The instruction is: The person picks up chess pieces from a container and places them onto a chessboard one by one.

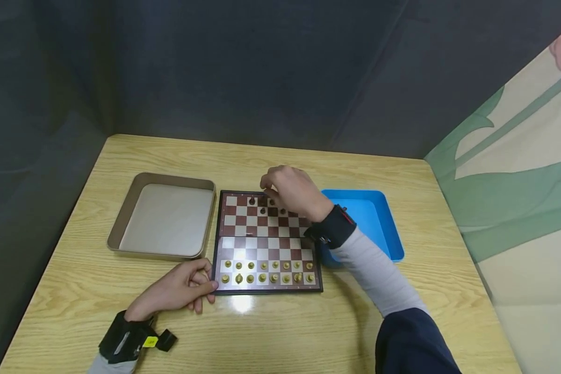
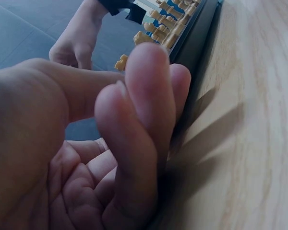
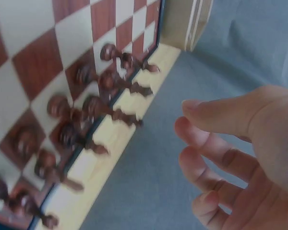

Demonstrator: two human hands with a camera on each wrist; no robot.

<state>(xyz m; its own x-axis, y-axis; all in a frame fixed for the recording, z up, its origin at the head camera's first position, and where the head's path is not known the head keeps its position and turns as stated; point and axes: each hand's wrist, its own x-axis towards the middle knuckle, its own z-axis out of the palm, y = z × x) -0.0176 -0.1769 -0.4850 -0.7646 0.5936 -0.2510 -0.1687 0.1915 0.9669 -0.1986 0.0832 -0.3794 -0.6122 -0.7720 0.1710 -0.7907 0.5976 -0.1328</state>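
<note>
A folding magnetic chessboard point(image 1: 257, 241) lies open in the head view. Gold chess pieces point(image 1: 262, 278) stand in two rows along its near side. Dark chess pieces point(image 3: 110, 108) stand on the far side, several of them showing in the right wrist view. My right hand point(image 1: 290, 189) hovers over the far edge, its fingers loosely bent beside the dark pieces and nothing between thumb and fingertips. At the near left corner, my left hand point(image 1: 182, 288) holds the board's edge, thumb at the corner and fingers curled beside it. In the left wrist view those fingers point(image 2: 149, 76) partly hide the board.
A beige tray point(image 1: 205, 218) stands left of the board, and a blue tray point(image 1: 392, 234) stands to its right, partly covered by the right forearm. The wooden table point(image 1: 280, 332) meets a dark curtain at the back. Patterned cloth hangs at the right.
</note>
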